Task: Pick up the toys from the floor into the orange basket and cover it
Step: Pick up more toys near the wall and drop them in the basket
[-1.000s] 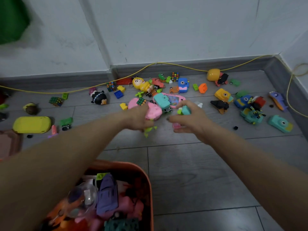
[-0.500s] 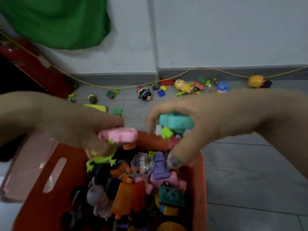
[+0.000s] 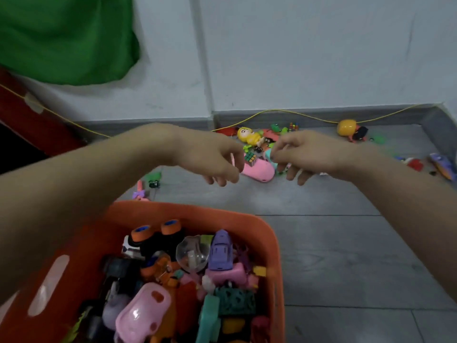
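Observation:
The orange basket point(image 3: 247, 217) stands at the lower left, heaped with toys: a pink toy point(image 3: 143, 310), a teal one point(image 3: 209, 315), a purple car point(image 3: 221, 251). Both my arms stretch out past it over the grey floor. My left hand point(image 3: 212, 159) hangs with its fingers loosely curled and nothing in it. My right hand point(image 3: 304, 154) is also empty, fingers apart. Between and behind the hands lie a pink toy point(image 3: 259, 169), a small puzzle cube point(image 3: 250, 157) and a yellow doll point(image 3: 248, 136). No lid is in sight.
More toys lie along the baseboard: a yellow egg point(image 3: 346, 127), a purple and orange toy point(image 3: 442, 167) at the right, a green toy point(image 3: 154, 179) near the basket. A yellow cable point(image 3: 284, 110) runs along the wall. A green cloth point(image 3: 61, 38) hangs upper left above a red object point(image 3: 29, 120).
My hands held a pink toy and teal pieces over the basket; those now lie in the basket. Both hands have moved back out over the floor, empty.

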`<state>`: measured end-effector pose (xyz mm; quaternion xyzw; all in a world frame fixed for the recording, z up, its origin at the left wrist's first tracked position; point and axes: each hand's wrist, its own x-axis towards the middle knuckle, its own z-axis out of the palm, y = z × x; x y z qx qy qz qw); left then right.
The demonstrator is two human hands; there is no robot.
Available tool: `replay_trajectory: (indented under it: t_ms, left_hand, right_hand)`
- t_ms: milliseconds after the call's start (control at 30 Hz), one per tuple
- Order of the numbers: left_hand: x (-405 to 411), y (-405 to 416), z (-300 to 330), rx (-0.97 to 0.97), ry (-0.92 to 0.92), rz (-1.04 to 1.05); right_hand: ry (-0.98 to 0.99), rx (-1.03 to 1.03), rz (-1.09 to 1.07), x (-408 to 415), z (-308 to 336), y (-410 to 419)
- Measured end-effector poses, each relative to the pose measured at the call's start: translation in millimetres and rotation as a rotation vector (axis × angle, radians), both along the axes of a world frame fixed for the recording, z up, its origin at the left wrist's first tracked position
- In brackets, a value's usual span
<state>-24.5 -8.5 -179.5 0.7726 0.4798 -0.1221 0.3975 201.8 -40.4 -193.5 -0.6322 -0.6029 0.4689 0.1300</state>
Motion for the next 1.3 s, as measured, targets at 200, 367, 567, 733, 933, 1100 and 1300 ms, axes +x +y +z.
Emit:
replay_trajectory:
  t_ms: [200,367,567,733,933,1100,1300]
  left_hand:
    - [79,28,-60,0.134,0.199,-0.035]
    - [110,48,-121,0.196,0.349,0.14]
    - [107,64,-168,0.267,0.307,0.374]
    - [94,68,-204,0.303,0.236,0.433]
    - [87,77,-212,0.35,0.242,0.452]
    - [84,75,-217,0.34,0.258,0.462]
    - [73,76,-218,0.321,0.299,0.451]
  right_hand:
    - [-0.225,-0.083,-0.338,75,-89,6]
    - [-0.362,-0.115,-0.314,120,-140,8]
    - [-0.384,-0.092,-0.224,134,-172,34]
    - [-0.46,-0.051,-0.116,129,-193,60]
    - [-0.516,0.145,-0.237,111,-203,72]
    - [-0.31,0.334,-0.338,89,-197,76]
    - [-0.281,0.455,-0.106,48,-182,99]
